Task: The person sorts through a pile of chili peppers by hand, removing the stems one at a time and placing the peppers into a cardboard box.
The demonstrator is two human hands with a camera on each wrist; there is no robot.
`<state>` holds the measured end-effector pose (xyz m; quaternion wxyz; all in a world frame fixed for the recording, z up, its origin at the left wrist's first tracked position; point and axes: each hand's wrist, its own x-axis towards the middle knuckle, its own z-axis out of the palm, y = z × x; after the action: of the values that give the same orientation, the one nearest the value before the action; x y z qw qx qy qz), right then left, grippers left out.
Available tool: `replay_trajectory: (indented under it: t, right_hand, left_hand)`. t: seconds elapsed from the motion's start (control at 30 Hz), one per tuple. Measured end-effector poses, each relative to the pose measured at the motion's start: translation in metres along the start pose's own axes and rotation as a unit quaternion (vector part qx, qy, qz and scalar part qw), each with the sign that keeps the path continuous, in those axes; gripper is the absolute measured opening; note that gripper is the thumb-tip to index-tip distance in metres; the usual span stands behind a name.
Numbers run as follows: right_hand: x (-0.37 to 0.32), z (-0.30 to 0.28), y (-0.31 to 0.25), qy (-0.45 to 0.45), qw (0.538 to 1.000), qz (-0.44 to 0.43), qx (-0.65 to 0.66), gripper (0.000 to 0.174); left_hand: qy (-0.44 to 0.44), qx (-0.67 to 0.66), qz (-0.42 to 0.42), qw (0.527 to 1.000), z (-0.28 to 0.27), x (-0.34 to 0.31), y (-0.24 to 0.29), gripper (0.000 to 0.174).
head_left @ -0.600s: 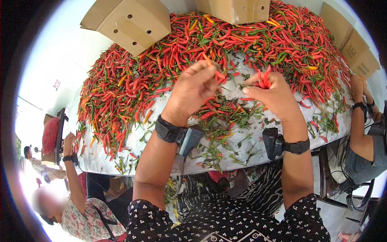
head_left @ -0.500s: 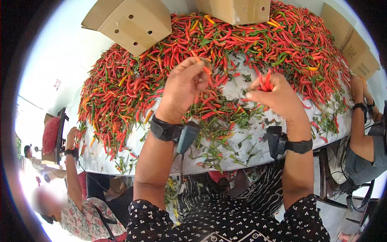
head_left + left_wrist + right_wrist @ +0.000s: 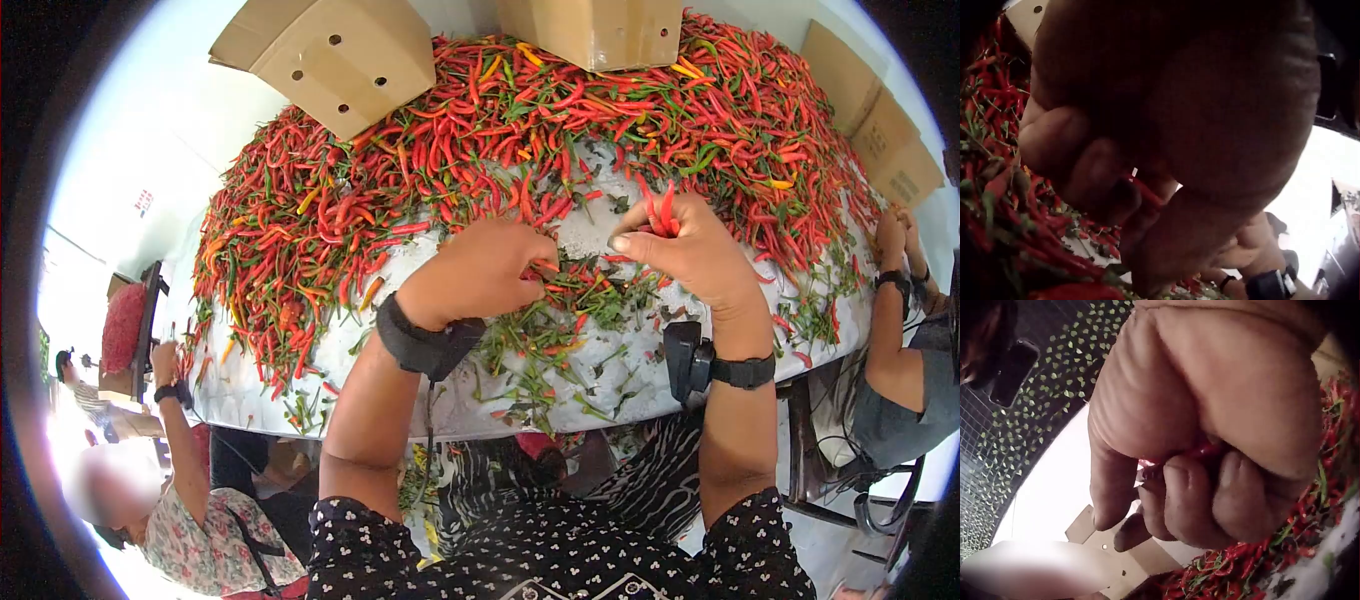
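Observation:
Red chillies [image 3: 470, 100] with green stems lie in a broad heap across the white table. The left hand [image 3: 485, 270] is low over the near side of the heap, palm down; in the left wrist view its curled fingers hold a red chilli [image 3: 1147, 190]. To its right, the right hand [image 3: 690, 245] grips a few red chillies [image 3: 660, 212] that stick up above its fingers. In the right wrist view its fingers curl round red chillies [image 3: 1205, 452], mostly hidden in the palm. Stems and small green pieces [image 3: 545, 340] are scattered below the hands.
Two cardboard boxes [image 3: 345, 60] [image 3: 615, 35] stand at the far edge of the heap, and more cardboard [image 3: 885, 130] is at the right. Other people sit at the left [image 3: 220, 530] and right [image 3: 900, 370] of the table.
The left hand has come down and towards the body from the heap, turning palm down. The right hand has stayed nearly in place, holding its chillies. The whole view has shifted slightly.

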<state>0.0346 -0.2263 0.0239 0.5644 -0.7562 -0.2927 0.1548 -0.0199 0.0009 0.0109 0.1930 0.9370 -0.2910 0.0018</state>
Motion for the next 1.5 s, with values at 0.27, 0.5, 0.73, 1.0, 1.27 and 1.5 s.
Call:
replay_trajectory:
  t: [0.27, 0.5, 0.73, 1.0, 1.27, 1.5]
  right_hand:
    - [0.013, 0.021, -0.007, -0.020, 0.997, 0.055, 0.041, 0.015]
    - [0.026, 0.040, -0.004, -0.037, 0.995, 0.055, 0.081, 0.018]
    - [0.031, 0.040, 0.007, -0.063, 0.958, 0.120, 0.252, 0.015]
    - [0.032, 0.048, 0.011, -0.028, 0.952, 0.117, 0.281, 0.006]
    - [0.034, 0.061, 0.008, 0.051, 0.941, 0.094, 0.320, 0.004]
    - [0.038, 0.069, 0.005, 0.090, 0.901, 0.090, 0.416, 0.007]
  left_hand:
    - [0.157, -0.283, -0.148, 0.935, -0.007, 0.003, -0.004, 0.010]
    - [0.156, -0.660, -0.120, 0.725, -0.004, 0.001, -0.013, 0.008]
    - [0.165, -0.573, -0.153, 0.788, 0.000, 0.006, 0.002, 0.007]
    - [0.273, -0.223, -0.092, 0.931, -0.001, 0.008, 0.011, 0.006]
    - [0.352, -0.079, -0.043, 0.932, -0.002, 0.011, 0.016, 0.011]
    - [0.395, 0.016, -0.035, 0.918, -0.003, 0.009, 0.018, 0.013]
